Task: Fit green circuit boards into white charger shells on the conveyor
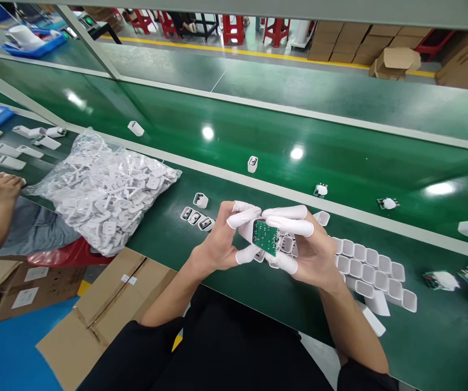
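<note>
In front of my body, my left hand (219, 239) grips a white plastic housing (246, 231) between fingertips in white finger covers. My right hand (316, 248), its fingertips covered too, pinches a green circuit board (265, 235). The board is at the housing's open end; how far it sits inside I cannot tell. Beyond and below my fingers are more white housings, partly hidden. To the right, rows of open white housings (368, 271) stand on the green bench (234, 288). Left of my left hand are several housings with parts inside (195, 218).
A clear bag of white plastic pieces (109, 190) lies on the left of the bench. Circuit boards (441, 280) lie at the far right. A co-worker's hand (3, 187) is at the left edge. Cardboard boxes (111, 298) stand below the bench.
</note>
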